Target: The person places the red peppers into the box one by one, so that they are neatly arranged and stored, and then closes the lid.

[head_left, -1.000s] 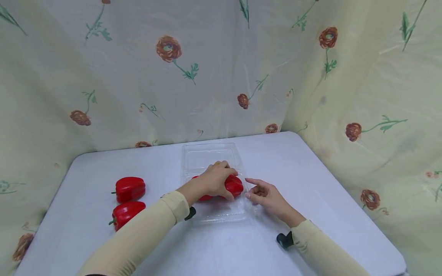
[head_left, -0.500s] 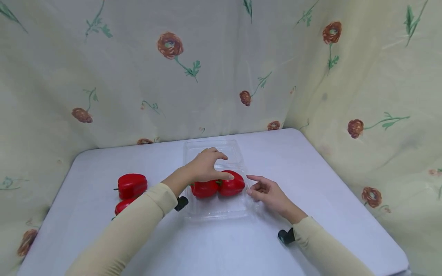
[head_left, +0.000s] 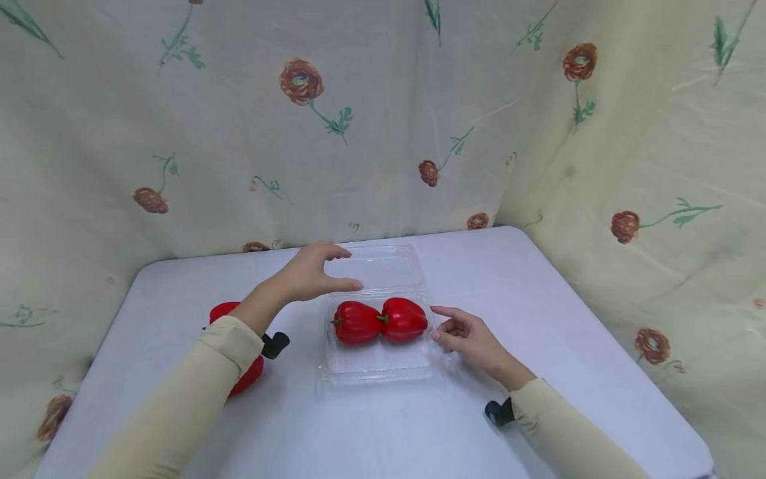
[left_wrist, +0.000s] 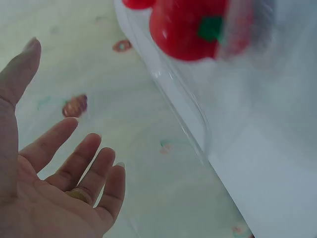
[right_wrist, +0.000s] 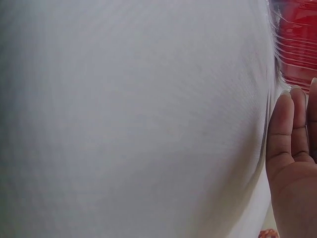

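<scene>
On the near left of the white table (head_left: 538,313), we see the left sleeve (head_left: 173,399) crossing in front of two loose red bell peppers, a nearer pepper (head_left: 248,379) and a farther pepper (head_left: 223,310); too much of the nearer one is covered for us to say which way it points.

Past them, in the middle, lies an open clear plastic clamshell (head_left: 383,362), with the right hand (head_left: 469,339) at its right wall. The forefinger and thumb stand apart and the other fingers bend loosely, with nothing between them; whether the thumb touches the wall we cannot tell. This hand has hardly moved over the last second.

In the far half of the clamshell's base sit the left boxed pepper (head_left: 359,323) and the right boxed pepper (head_left: 405,320). A second ago the left hand (head_left: 305,274) had its fingers round the right one; now it has drawn off leftward, thumb and fingers wide apart, its palm bare. We judge that this pepper has been released and that its placing is done, with the loose pair still outside.

Both boxed peppers lie on their sides, long axes running across the clamshell from left to right, stems pointing left; the right one's stem reaches the blunt end of its neighbour.

Beyond, the lid (head_left: 385,267) lies folded back, flat and away from us, before the floral curtain (head_left: 383,133).
</scene>
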Demonstrator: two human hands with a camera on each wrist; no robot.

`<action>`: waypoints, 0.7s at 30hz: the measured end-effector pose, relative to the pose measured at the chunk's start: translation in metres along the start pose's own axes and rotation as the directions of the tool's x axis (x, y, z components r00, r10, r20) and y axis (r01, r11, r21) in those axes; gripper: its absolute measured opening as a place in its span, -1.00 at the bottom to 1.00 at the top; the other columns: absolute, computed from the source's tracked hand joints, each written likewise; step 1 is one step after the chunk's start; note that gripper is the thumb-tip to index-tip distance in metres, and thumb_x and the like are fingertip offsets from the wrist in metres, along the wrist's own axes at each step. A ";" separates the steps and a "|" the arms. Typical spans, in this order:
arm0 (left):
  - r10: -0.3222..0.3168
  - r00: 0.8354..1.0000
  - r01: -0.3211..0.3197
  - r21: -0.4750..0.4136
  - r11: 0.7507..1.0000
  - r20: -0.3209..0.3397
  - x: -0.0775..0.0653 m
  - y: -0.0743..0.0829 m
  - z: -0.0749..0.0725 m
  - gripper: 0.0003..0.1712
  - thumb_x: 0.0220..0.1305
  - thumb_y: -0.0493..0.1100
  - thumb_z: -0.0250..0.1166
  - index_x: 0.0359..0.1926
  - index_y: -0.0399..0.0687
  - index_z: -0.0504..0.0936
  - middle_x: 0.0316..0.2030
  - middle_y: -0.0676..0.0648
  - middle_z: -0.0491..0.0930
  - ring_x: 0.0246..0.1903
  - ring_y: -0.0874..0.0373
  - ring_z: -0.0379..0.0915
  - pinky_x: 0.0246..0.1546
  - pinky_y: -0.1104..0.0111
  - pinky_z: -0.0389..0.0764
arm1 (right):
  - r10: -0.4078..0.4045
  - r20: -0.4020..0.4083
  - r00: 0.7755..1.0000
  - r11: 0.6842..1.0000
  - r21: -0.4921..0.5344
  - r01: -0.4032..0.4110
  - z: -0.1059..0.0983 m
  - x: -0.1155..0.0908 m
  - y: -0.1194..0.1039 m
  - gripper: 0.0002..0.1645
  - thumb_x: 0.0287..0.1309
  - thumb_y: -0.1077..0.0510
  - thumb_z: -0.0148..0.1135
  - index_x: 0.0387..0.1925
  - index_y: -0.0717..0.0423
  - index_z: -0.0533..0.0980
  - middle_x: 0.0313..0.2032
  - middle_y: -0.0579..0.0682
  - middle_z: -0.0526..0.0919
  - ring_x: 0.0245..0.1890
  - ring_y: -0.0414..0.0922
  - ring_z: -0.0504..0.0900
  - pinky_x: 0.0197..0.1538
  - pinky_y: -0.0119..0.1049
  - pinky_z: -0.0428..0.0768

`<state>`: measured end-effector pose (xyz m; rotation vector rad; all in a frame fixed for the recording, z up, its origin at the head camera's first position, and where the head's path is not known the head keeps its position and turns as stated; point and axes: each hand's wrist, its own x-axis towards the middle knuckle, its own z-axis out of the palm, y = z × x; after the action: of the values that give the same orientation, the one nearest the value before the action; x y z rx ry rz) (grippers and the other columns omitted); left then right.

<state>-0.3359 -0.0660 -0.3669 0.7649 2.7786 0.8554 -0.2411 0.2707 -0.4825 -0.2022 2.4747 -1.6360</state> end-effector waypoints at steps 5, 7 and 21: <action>-0.042 0.999 0.042 -0.006 0.999 -0.027 -0.013 -0.019 -0.012 -0.10 0.04 0.38 0.40 0.32 0.02 0.47 0.25 -0.09 0.42 0.21 -0.04 0.32 0.07 -0.01 0.54 | 0.008 0.007 1.000 1.000 -0.017 -0.008 0.004 -0.010 -0.026 -0.28 0.26 0.12 0.33 0.40 0.14 0.32 -0.15 0.15 0.59 -0.19 0.13 0.60 -0.10 -0.11 0.64; -0.053 0.998 0.054 0.000 0.999 -0.034 -0.016 -0.026 -0.015 -0.07 0.03 0.39 0.40 0.32 0.01 0.46 0.26 -0.10 0.42 0.22 -0.05 0.32 0.07 -0.03 0.54 | 0.012 0.002 1.000 1.000 -0.013 -0.012 0.005 -0.010 -0.025 -0.28 0.25 0.12 0.34 0.39 0.14 0.33 -0.16 0.16 0.59 -0.19 0.14 0.59 -0.10 -0.12 0.64; -0.157 0.984 0.158 -0.003 0.987 -0.089 -0.050 -0.072 -0.043 0.00 0.00 0.35 0.46 0.36 -0.06 0.41 0.27 -0.18 0.37 0.26 -0.16 0.27 0.02 -0.04 0.58 | -0.011 0.003 1.000 1.000 0.019 0.011 0.001 0.000 0.005 -0.25 0.24 0.04 0.36 0.41 0.03 0.32 -0.13 0.12 0.59 -0.20 0.09 0.59 -0.17 -0.23 0.65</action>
<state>-0.3357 -0.1632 -0.3718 0.5103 2.8722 0.8741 -0.2413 0.2716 -0.4876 -0.2168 2.4588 -1.6618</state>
